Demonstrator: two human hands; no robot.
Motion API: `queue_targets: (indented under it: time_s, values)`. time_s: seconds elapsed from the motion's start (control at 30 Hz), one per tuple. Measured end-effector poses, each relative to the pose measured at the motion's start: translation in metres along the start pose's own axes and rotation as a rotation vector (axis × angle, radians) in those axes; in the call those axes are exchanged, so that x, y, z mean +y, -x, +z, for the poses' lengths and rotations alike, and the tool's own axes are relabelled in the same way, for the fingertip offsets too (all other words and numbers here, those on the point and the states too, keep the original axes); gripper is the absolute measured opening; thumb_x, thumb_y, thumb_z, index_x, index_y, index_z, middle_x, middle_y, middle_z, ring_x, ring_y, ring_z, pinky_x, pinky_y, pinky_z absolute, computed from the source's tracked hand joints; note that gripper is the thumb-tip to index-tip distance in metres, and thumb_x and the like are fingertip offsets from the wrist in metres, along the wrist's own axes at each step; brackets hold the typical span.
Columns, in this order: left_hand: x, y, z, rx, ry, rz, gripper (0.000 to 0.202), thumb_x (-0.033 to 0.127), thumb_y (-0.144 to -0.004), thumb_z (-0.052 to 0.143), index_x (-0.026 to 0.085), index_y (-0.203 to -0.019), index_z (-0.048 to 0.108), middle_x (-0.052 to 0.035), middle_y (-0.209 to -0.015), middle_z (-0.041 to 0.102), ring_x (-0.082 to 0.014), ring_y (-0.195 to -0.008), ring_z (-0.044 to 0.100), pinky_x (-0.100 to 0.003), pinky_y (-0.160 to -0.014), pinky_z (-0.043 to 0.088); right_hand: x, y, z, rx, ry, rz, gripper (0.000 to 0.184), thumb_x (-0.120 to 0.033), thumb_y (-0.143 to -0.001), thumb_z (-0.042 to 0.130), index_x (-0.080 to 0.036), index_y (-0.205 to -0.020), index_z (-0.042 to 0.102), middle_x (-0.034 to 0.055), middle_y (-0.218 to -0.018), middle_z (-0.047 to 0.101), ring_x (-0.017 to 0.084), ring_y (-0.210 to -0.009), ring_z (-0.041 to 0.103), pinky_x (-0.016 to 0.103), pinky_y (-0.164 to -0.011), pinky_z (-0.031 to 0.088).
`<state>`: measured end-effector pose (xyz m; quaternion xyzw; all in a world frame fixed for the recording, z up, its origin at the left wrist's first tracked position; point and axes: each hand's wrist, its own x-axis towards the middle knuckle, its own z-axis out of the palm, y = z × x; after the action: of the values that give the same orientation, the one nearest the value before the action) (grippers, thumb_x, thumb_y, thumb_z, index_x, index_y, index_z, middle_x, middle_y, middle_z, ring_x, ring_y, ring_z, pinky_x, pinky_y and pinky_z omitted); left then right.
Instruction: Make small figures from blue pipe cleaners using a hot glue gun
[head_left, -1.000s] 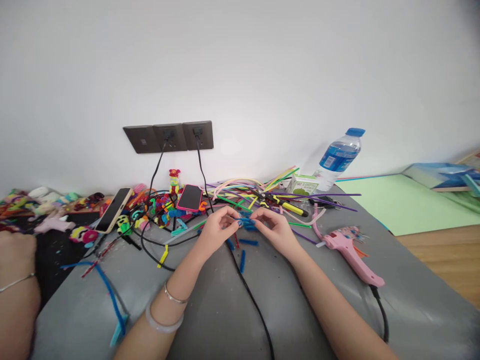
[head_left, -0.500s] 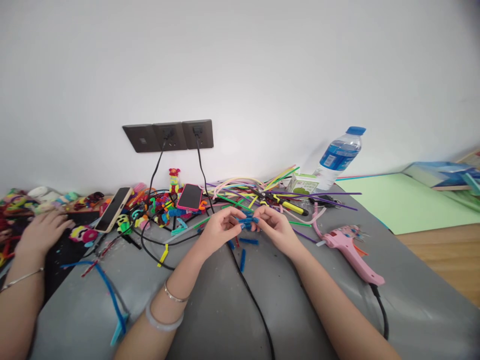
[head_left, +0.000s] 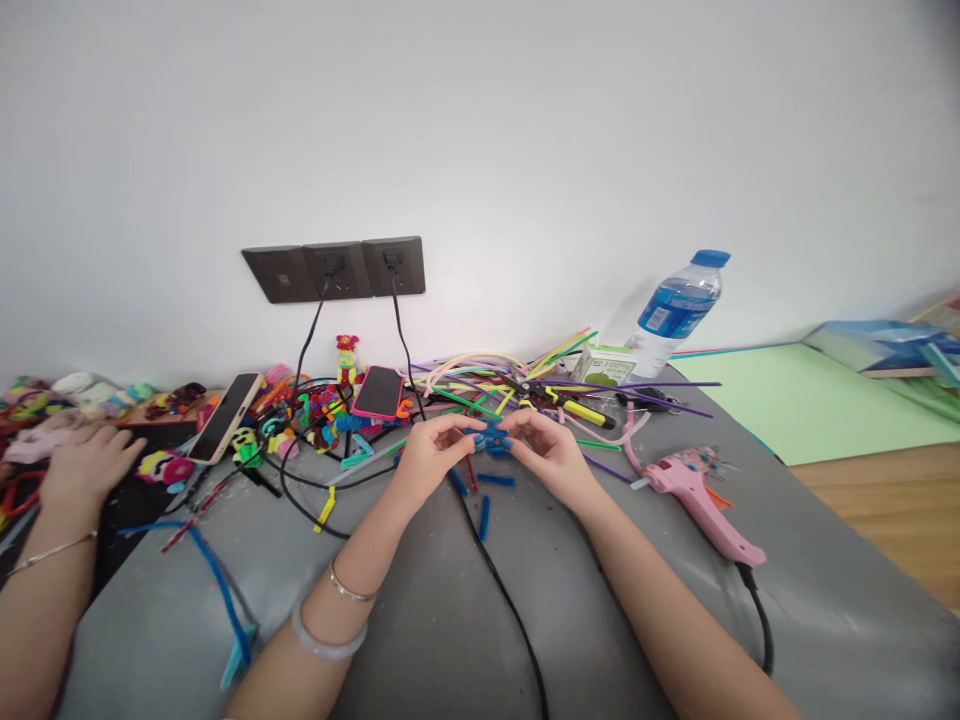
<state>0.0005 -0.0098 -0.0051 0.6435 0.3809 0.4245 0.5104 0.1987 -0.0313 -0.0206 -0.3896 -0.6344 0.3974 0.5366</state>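
Note:
My left hand and my right hand meet over the middle of the grey table. Both pinch a small blue pipe-cleaner piece between their fingertips. It looks bunched into a little knot. Short blue pipe-cleaner bits lie on the table just below my hands. A black cable runs under them toward me.
Another person's hand rests at the left among colourful craft pieces. Nearby are two phones, a pile of pipe cleaners, yellow-handled pliers, a pink glue gun, a water bottle, wall sockets.
The straight blue piece between my fingers has been bunched into a tighter knot. The other person's hand has come in at the left and settled on the craft pieces.

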Motion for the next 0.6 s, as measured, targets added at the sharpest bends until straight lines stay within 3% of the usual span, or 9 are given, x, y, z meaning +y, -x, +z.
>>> queue_targets:
  time_s: [0.33, 0.6]
  values:
    - [-0.0028, -0.0003, 0.0012, -0.041, -0.009, 0.043, 0.022, 0.027, -0.079, 0.069, 0.016, -0.096, 0.077, -0.0076, -0.087, 0.074, -0.0145, -0.07, 0.061, -0.025, -0.065, 0.048, 0.008, 0.0008, -0.005, 0.063, -0.027, 0.016, 0.026, -0.047, -0.086, 0.069, -0.022, -0.088, 0.066, 0.0034, -0.084, 0.064, 0.017, -0.075, 0.058, 0.03, -0.069, 0.046]
    - [0.0045, -0.0002, 0.0019, -0.001, 0.019, 0.072, 0.02, 0.025, -0.077, 0.07, 0.016, -0.095, 0.067, -0.0058, -0.092, 0.07, -0.012, -0.068, 0.06, -0.023, -0.064, 0.048, 0.0107, 0.0003, -0.0048, 0.069, -0.013, -0.017, 0.022, -0.044, -0.087, 0.069, -0.022, -0.089, 0.066, 0.0033, -0.084, 0.064, 0.017, -0.074, 0.058, 0.029, -0.068, 0.047]
